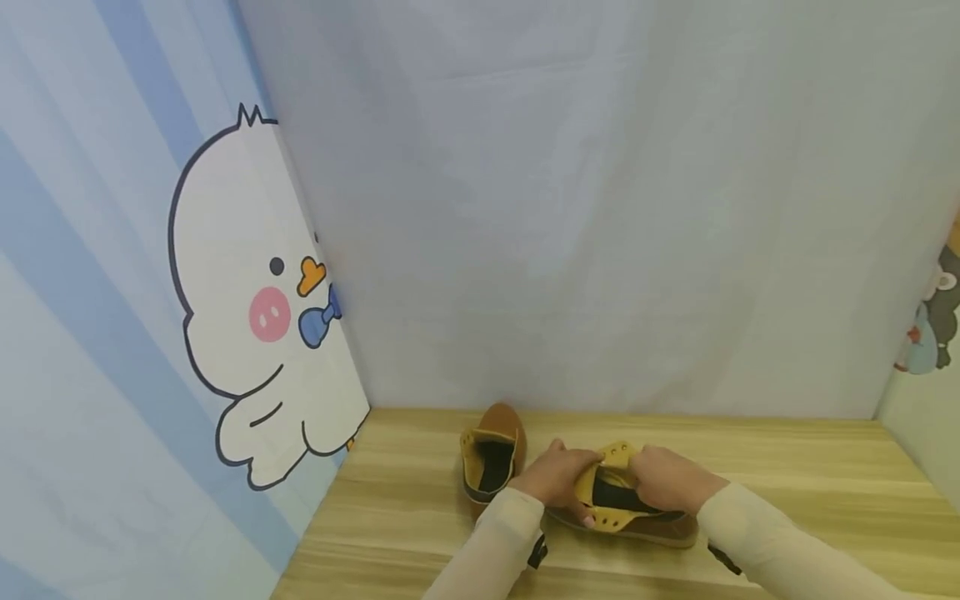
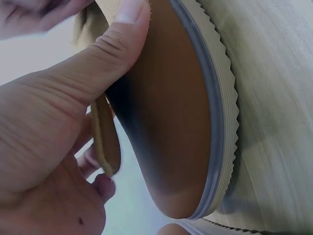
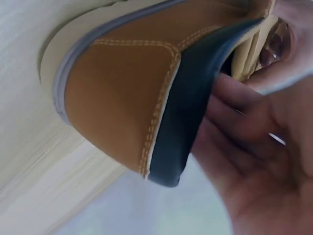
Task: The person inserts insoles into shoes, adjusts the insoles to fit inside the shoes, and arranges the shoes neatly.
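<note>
Long, close-fitting cream fabric sleeves cover both forearms to the wrists; a small black strap-mounted device sits under each wrist.

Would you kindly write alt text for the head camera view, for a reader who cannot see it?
Two hands in cream sleeves hold a tan shoe on a wooden table, the left hand and right hand gripping its yellow tongue. A second tan shoe lies just to the left, and a cartoon duck curtain hangs behind.
</note>
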Motion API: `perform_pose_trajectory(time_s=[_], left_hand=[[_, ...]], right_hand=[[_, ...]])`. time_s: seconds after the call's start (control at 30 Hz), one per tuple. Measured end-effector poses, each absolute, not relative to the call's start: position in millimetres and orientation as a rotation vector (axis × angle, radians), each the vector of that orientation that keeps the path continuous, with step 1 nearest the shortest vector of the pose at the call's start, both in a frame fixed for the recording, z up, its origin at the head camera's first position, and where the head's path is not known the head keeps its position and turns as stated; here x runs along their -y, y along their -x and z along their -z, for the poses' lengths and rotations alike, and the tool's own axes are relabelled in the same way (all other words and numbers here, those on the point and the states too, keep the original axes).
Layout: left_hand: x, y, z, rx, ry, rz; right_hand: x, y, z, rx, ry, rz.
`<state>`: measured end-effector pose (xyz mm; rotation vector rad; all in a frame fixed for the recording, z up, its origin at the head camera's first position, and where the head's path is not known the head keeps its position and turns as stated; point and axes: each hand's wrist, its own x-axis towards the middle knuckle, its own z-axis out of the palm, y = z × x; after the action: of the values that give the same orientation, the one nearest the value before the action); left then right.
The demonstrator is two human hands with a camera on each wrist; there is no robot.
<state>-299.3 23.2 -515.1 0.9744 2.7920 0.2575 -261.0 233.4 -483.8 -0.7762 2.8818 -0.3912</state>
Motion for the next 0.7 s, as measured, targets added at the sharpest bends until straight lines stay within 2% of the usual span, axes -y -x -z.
perform_pose_trajectory(time_s=[0.1,0.27,0.4,0.57,0.7], left_hand=[[-21,296,512,-2.85,-1.026,-0.123],[-14,284,511,-2.916,-1.012,0.022],[-7,279,511,-2.882,-0.944,-0.216],[-3,279,508,-2.815,-0.846,-0.616],[-5,283,507,-2.821,-0.941,-0.777]], right_hand=[[-235,266,485,-3.062,0.798,0.493],[-238,267,496,-3.178,0.615,0.558],[-241,265,507,-3.101,0.496,0.654],[-247,269,511,-3.066,0.525,0.766],[-256,277,509,-3.048,0.582,0.803]])
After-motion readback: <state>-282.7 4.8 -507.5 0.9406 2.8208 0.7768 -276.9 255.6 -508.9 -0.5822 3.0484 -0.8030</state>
